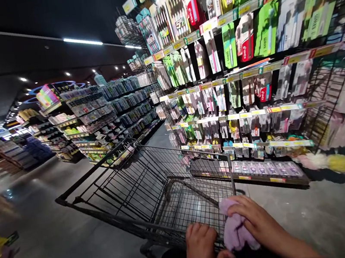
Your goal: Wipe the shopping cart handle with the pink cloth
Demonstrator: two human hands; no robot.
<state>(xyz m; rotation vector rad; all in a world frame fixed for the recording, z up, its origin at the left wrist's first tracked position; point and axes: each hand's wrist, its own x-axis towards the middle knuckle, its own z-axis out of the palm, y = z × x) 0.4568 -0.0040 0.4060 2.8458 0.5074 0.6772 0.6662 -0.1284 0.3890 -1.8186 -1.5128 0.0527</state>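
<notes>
A lilac cloth (pixel 237 234) is held at the near right corner of a shopping cart (pixel 118 220), bunched between the thumb and fingers of the right hand (pixel 248 215), with its lower folds left hanging loose beside the cart's near edge. The grip of the right hand is narrow, filled by the upper part of the cloth; how firmly it is pressed cannot be told. The left hand (pixel 201 246) is laid over the middle of the cart's near edge, its fingers curled around the bar there, most of which is hidden beneath the palm and the cloth. By its crumpled folds the cloth is judged to be light, soft and limp, neither fragile nor slippery; it is best taken in a gathered bunch, as a single pinched corner would let the rest trail into the wire mesh. The cart is judged to be stiff and much heavier, though easily rolled on its casters, one of which (pixel 148 252) is seen under its near left side; it is best held by the near bar, with both hands spread evenly. Beyond the cart and to its right, a tall rack (pixel 239 77) is hung with packaged toothbrushes (pixel 260 30), while further shelves (pixel 92 115) are ranged past its far left end, on a shiny grey floor (pixel 64 251).
</notes>
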